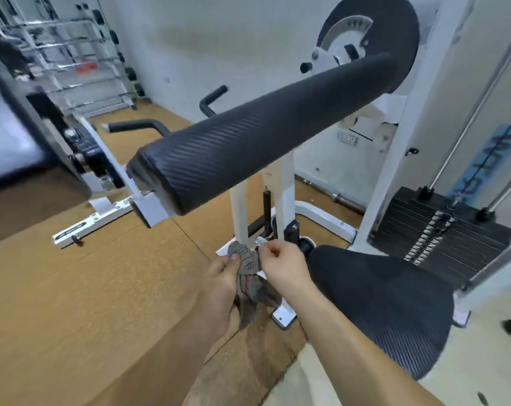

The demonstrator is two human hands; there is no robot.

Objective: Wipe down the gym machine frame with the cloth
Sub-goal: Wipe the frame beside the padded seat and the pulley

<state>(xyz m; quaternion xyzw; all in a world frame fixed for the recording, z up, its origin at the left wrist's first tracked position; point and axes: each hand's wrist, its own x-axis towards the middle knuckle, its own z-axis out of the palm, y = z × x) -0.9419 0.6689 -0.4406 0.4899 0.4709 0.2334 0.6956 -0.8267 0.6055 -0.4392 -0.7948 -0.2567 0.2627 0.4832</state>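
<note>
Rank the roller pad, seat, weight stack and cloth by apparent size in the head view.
1. Roller pad and seat: too alike to split, and both are near the camera.
2. Weight stack
3. Cloth

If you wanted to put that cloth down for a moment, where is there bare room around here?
The brown floor left of the left hand, up to the white foot bar, is bare. It is crowded at the white uprights, where the right hand and the cloth sit, with the seat pad close on the right.
</note>
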